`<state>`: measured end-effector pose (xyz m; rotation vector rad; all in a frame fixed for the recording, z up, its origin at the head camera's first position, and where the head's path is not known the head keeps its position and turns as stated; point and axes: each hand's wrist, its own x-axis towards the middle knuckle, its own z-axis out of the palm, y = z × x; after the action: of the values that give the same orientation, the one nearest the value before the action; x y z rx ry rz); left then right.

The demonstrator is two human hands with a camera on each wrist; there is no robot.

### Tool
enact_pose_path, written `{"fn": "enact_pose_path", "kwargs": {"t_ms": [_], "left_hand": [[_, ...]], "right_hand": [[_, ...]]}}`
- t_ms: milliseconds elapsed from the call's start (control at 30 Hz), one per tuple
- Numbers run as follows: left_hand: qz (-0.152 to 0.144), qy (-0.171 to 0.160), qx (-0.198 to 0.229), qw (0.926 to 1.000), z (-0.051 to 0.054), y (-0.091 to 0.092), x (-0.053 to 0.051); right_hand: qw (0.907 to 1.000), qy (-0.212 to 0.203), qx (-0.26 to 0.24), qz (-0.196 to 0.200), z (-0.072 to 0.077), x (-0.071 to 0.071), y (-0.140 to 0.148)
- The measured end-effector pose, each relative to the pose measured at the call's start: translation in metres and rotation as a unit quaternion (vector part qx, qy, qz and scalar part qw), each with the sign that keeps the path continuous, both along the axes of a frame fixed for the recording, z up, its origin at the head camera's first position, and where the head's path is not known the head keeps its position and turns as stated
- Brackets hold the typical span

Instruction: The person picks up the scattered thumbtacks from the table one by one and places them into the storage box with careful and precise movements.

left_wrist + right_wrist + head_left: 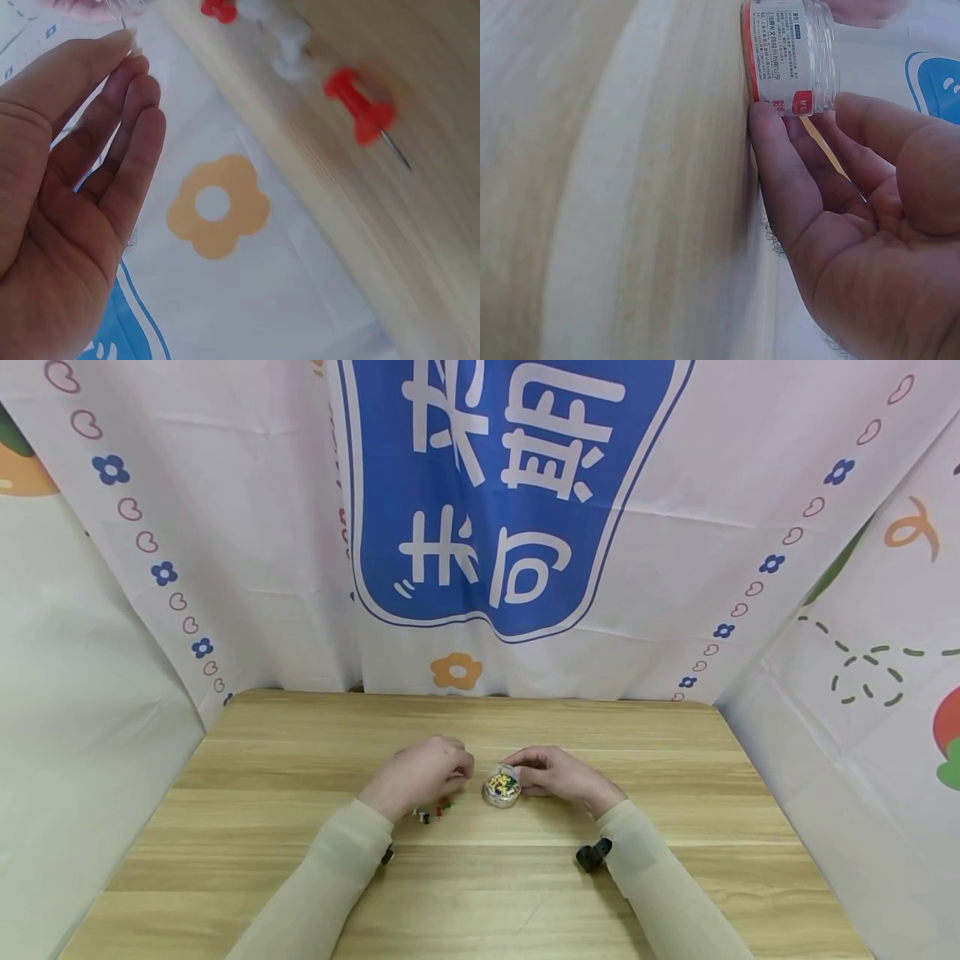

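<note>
A small clear jar (502, 787) with yellow, green and other push pins inside stands on the table; the right wrist view shows its printed label (780, 56) and threaded rim. My right hand (558, 777) holds the jar from the right, thumb by the rim and fingers along the side. To the left of the jar is my left hand (431, 772), its thumb and fingertips pinching a white push pin (135, 49) with the needle outward. Loose push pins, among them a red one (360, 105) and a white one (291, 49), lie on the table near the left hand.
The wooden table (480, 893) ends at the back against a hanging white cloth (675, 585) with a blue printed panel. Printed cloth also hangs at the left and right sides. A black wrist device (594, 855) sits at the right sleeve.
</note>
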<state>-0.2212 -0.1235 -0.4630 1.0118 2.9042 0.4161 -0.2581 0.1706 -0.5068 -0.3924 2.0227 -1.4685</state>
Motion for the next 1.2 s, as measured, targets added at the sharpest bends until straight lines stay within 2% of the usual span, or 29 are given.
{"fn": "enact_pose_path", "kwargs": {"t_ms": [400, 600, 767, 900, 1200], "left_hand": [[-0.019, 0.048, 0.039, 0.9979, 0.005, 0.024, 0.010], [-0.030, 0.068, 0.053, 0.9958, -0.001, 0.032, 0.013], [-0.043, 0.085, 0.049, 0.9943, -0.005, 0.035, 0.013], [-0.040, 0.068, 0.055, 0.9954, -0.003, 0.031, 0.012], [0.001, -0.009, 0.032, 0.9995, 0.009, 0.008, 0.009]], "right_hand": [[1.0000, 0.001, -0.001, 0.006, 0.000, 0.000, 0.001], [0.9999, 0.008, 0.009, 0.009, 0.000, -0.001, 0.001], [0.9999, 0.005, 0.007, 0.009, 0.001, -0.001, 0.002], [0.9999, 0.007, 0.004, 0.010, 0.000, -0.001, 0.001], [0.9999, 0.010, 0.001, 0.013, 0.001, 0.000, 0.000]]}}
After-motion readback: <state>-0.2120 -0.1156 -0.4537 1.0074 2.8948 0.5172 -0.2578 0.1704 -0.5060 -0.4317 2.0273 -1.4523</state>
